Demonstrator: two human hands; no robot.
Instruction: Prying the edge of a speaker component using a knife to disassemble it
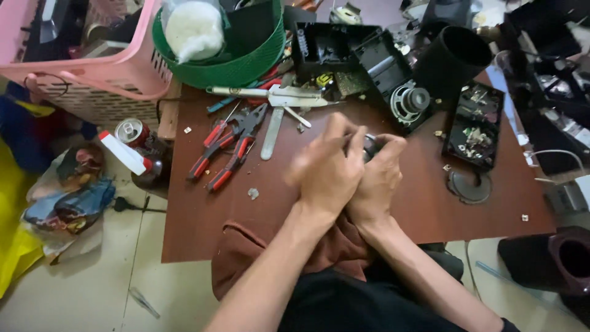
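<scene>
Both hands are pressed close together over the middle of the counter, the left hand overlapping the right hand. Between them they clasp a small dark part, of which only a sliver shows at the fingertips. It sits above the counter, nearer the front edge than the back.

Judging by the spread of pieces, the taking-apart looks well along. An opened black casing lies at the back edge with its inside bare, a round speaker rests against it, a flat black panel with small components lies toward the right edge, and a round black disc lies just in front of that panel. Red-handled pliers lie toward the left edge, with a metal file beside them. Small chips and screws are scattered over the wood. What seems left is the work on the part in the hands.

Much stays unclear. The hands are blurred, so I cannot tell whether they twist, pull or only grip. The part's shape is hidden by the fingers. The green basket and pink basket at the back left corner are cut off at the top. The clutter beyond the right edge is too dark to sort out.
</scene>
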